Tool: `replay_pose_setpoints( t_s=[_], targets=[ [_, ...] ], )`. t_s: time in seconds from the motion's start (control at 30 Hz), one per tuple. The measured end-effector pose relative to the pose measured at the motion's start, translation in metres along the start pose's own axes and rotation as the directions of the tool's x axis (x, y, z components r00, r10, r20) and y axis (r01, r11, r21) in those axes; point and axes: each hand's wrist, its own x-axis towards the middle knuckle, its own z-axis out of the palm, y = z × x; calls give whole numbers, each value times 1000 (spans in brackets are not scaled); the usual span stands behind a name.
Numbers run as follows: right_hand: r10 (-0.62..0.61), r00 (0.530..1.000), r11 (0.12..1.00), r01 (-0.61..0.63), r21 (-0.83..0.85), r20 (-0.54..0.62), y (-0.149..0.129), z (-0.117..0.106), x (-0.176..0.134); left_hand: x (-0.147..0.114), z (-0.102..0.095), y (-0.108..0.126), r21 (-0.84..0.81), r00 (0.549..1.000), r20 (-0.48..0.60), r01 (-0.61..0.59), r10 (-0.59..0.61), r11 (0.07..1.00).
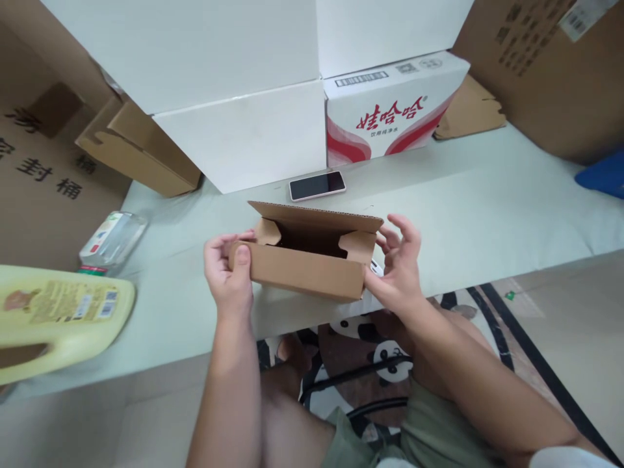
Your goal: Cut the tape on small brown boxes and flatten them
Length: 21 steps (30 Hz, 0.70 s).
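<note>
A small brown cardboard box [302,271] is held up over the front edge of the table, tilted, its lid flap raised along the far side. Two side tabs stand in the opening; the inside is dark and I cannot make out any contents. My left hand [231,266] grips the box's left end, thumb on the front face and fingers behind. At the right end, my right hand [400,266] has its thumb on the front corner and other fingers curled by the flap's end, the index finger raised. A small white item [376,267] shows partly behind that end.
A phone [317,186] lies on the pale green tabletop [478,188] before stacked white cartons [244,136] and a red-printed carton [390,117]. At left are a clear bottle [114,240], a yellow jug [68,312] and a folded cardboard box [146,153]. Flat cardboard [470,110] lies back right.
</note>
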Motion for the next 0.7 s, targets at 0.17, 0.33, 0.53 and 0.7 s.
replay_pose_setpoints(
  t_s=[0.17, 0.33, 0.53, 0.7],
  targets=[
    [50, 984, 978, -84, 191, 173, 3, -5, -1, 0, -8, 0, 144, 996, 78, -52, 41, 988],
    [-13, 995, 986, -3, 169, 95, 1, 0, -2, 1, -12, 7, 206, 984, 180, -47, 9, 977],
    [133, 990, 979, -139, 152, 51, 5, 0, 1, 5, -20, 5, 122, 993, 59, 91, -99, 988],
    [428, 888, 892, -445, 81, 167, 11, -2, 6, 21, -33, -5, -197, 900, -259, 305, -349, 932]
  ],
)
